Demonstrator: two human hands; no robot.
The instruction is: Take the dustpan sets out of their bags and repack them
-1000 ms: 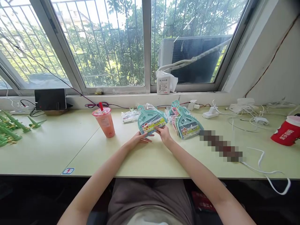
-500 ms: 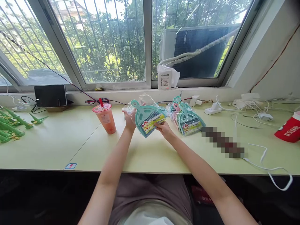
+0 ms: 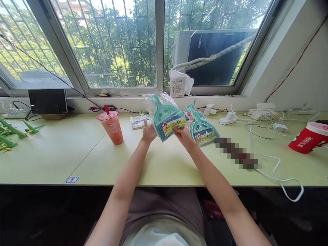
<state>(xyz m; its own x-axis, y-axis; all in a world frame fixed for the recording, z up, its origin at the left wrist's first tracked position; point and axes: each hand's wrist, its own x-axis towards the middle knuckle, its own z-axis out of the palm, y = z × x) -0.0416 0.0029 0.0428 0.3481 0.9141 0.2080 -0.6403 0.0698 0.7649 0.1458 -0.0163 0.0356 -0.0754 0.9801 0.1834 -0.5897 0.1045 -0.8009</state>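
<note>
A clear-wrapped turquoise dustpan-and-brush set [image 3: 164, 114] with a yellow label is raised above the table, tilted. My right hand [image 3: 183, 135] grips its lower right edge, thumb on the label. My left hand [image 3: 149, 132] is beside the set's lower left edge, thumb stretched upward and apart from the packet. Some of its fingers are hidden, and whether they touch the packet I cannot tell. Behind my left hand, another wrapped set [image 3: 140, 120] lies on the table. A pile of wrapped turquoise and pink sets [image 3: 203, 128] rests just right of my right hand.
A pink drink cup [image 3: 111, 126] with a red straw stands on the left, near a black tablet [image 3: 48, 101]. Green spiky pieces [image 3: 10, 131] lie at the far left. Power strips and white cables [image 3: 266, 118] spread across the right, beside a red cup [image 3: 306, 138].
The held set has risen and shifted slightly right. My left hand has moved right and down, away from the packet's upper left, exposing the wrapped set on the table behind it.
</note>
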